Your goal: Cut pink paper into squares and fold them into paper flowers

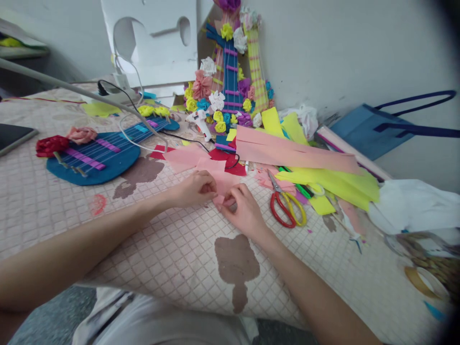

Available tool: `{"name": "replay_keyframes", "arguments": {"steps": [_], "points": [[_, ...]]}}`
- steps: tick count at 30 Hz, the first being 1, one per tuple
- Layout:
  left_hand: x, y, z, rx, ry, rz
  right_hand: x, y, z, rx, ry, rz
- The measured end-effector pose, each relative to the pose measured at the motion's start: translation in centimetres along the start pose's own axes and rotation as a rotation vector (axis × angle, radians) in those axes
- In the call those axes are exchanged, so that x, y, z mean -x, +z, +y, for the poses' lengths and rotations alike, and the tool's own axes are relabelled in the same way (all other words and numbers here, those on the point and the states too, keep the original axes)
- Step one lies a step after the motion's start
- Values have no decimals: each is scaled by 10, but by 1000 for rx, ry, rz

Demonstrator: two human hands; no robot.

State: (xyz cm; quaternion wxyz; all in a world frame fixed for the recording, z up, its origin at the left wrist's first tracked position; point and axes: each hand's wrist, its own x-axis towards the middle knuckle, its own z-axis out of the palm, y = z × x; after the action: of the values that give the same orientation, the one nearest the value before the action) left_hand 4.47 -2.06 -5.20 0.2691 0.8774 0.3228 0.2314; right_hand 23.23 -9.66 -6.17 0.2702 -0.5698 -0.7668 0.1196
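Note:
Both of my hands are close together over the table, pinching a small piece of pink crepe paper (223, 181). My left hand (194, 189) has its thumb and fingers closed at the paper's left edge. On the other side, my right hand (242, 207) grips the lower corner between curled fingers. Just behind them lie more pink paper pieces (185, 157) and red paper scraps (235, 167). Scissors (283, 203) with red and yellow handles rest to the right of my right hand, blades pointing away.
A blue paper guitar (97, 158) with crepe flowers lies at left. Behind stand a white glue gun (200, 123) and decorated paper guitars (232, 72). Long pink strips (294, 151) and yellow strips (338, 187) spread rightward. Tape (426, 282) sits at the right edge; a white lamp arm (82, 91) crosses the left.

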Motion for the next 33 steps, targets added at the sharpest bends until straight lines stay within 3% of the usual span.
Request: {"name": "replay_keyframes", "arguments": {"steps": [11, 33], "points": [[1, 3, -5, -159, 30, 64, 0, -1, -1, -1, -15, 18], [1, 9, -7, -188, 37, 100, 1, 1, -2, 46, -22, 28]]}}
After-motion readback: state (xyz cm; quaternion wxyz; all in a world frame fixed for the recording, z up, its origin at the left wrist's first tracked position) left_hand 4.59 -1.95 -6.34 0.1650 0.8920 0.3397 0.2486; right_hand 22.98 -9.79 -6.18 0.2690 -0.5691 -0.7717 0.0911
